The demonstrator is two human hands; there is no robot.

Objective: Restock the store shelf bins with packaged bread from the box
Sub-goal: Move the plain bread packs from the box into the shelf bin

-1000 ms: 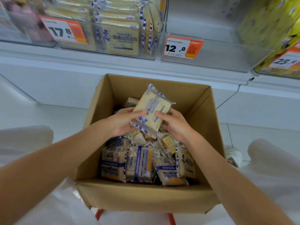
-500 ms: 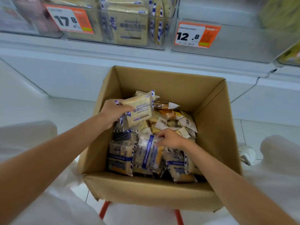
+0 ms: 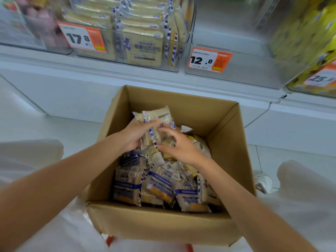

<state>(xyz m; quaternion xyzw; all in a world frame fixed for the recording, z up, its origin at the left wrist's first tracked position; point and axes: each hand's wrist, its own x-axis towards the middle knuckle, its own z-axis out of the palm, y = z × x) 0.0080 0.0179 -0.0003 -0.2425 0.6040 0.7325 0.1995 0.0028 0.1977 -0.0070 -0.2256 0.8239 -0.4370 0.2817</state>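
Note:
An open cardboard box (image 3: 181,103) sits in front of me, filled with several blue-and-white bread packets (image 3: 160,186). My left hand (image 3: 135,136) grips a small upright stack of bread packets (image 3: 156,115) above the box's far left part. My right hand (image 3: 180,150) is against the stack's right side, thumb and curled fingers pinching the packets. On the shelf above, a clear bin (image 3: 143,50) is packed with the same bread. The clear bin (image 3: 245,73) to its right, tagged 12.8 (image 3: 203,60), shows nothing inside.
A bin of yellow packs (image 3: 309,33) stands at the right, and a bin of pinkish packs (image 3: 36,24) at the left. A 17.8 tag (image 3: 81,38) hangs on the bread bin. The white shelf base (image 3: 72,93) rises behind the box. A shoe (image 3: 263,182) shows right of it.
My right hand has come up from the loose packets to join the left hand's packets. The left hand now holds more than one packet. My view has tilted up toward the shelf.

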